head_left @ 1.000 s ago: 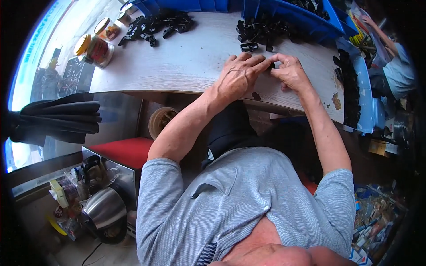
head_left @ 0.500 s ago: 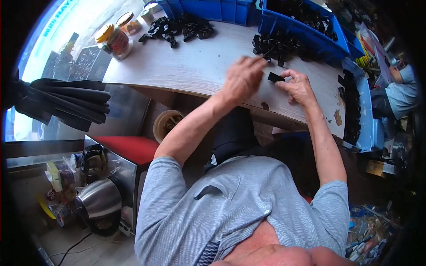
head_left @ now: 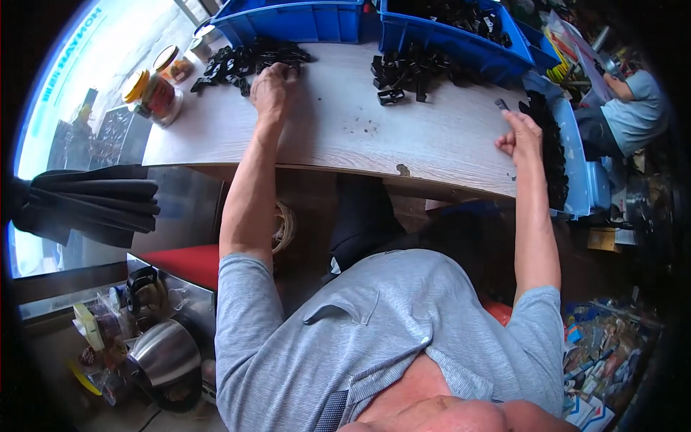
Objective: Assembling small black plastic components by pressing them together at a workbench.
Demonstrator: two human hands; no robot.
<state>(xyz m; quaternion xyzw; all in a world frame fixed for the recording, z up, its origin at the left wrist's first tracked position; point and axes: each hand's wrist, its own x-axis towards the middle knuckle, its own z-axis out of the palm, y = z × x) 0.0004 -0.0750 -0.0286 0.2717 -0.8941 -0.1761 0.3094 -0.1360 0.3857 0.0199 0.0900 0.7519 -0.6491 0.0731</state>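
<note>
Currently the left hand (head_left: 270,88) is laid on the near edge of a pile of black plastic parts (head_left: 245,59) at the far left of the wooden table (head_left: 345,137), fingers curled down among the pieces — whether one is pinched cannot be told. The right hand (head_left: 520,133) is held at the table's right edge, its grip pressed on a small dark part (head_left: 502,104) — just beside a row of black parts (head_left: 548,151).

The left hand (head_left: 271,88) hides its fingers among the black parts (head_left: 248,59), grasp unclear.
</note>
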